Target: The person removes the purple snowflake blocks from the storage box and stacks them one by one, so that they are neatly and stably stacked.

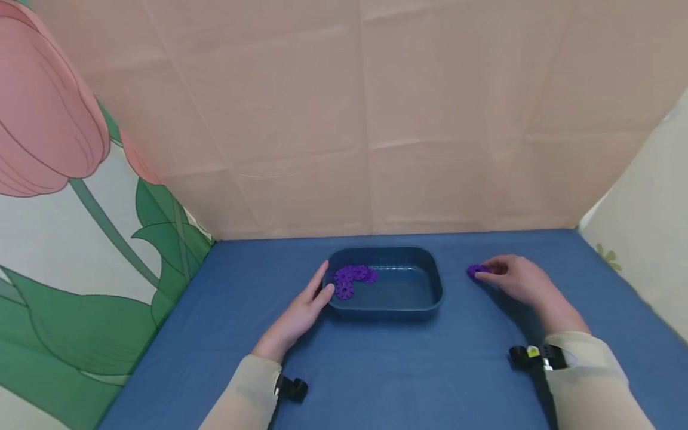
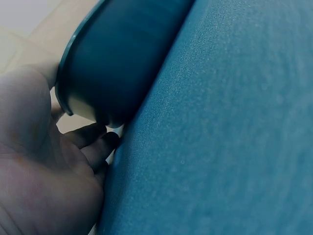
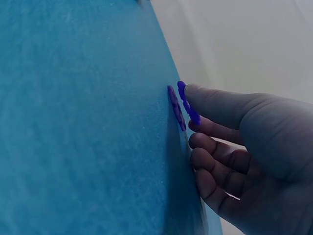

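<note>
A dark blue rectangular bin (image 1: 384, 313) stands on the table with several purple flower-shaped discs (image 1: 344, 290) inside, gathered at its left end. My left hand (image 1: 301, 310) touches the bin's left side, its fingers fairly straight and its thumb at the rim near the front corner. In the left wrist view, the lower fingers lie beside the bin's outer wall. Right of the bin, my right hand (image 1: 518, 279) pinches a purple disc (image 3: 188, 104) between thumb and index finger. Just beside it, another purple disc (image 3: 176, 108) shows close to the cloth in the right wrist view.
Blue cloth (image 1: 387, 370) covers the table. A plain tan sheet (image 1: 371, 119) hangs behind it, a tulip-patterned panel (image 1: 107, 239) stands on the left, and a pale wall covering (image 1: 650, 239) is on the right.
</note>
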{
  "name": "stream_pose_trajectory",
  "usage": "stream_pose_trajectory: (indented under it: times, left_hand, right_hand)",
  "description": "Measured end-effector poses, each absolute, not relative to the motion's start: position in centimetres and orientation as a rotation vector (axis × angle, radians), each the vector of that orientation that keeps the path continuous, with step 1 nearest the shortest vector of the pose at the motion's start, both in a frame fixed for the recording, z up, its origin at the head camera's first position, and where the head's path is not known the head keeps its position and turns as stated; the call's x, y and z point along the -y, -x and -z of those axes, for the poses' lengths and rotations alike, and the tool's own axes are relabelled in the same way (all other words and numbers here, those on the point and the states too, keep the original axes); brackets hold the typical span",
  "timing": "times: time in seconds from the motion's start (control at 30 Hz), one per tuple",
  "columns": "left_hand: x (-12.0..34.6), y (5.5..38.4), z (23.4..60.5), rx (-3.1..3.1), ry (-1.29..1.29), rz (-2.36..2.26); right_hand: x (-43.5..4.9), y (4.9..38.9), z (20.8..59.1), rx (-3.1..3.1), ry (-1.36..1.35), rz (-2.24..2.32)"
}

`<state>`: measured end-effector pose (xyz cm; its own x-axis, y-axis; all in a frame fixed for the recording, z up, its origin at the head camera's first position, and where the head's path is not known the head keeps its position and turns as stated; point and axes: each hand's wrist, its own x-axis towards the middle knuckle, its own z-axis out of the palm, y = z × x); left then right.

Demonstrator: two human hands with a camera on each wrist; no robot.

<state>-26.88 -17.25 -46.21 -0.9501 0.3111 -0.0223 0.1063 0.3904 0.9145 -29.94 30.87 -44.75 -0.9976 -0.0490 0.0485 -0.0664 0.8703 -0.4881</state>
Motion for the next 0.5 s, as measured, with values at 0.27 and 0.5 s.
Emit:
stream_pose_trajectory:
  times: [0.27, 0.5]
  left_hand:
    - [17.14, 26.85, 46.02, -2.462, -0.387, -1.587]
    - [17.13, 26.69, 45.83, -2.454, -0.377, -1.59]
  right_hand:
    - [-30.89, 30.29, 45.27, 2.984, -0.14, -0.74]
    - [-30.83, 30.27, 45.31, 2.987, -0.133, -0.759]
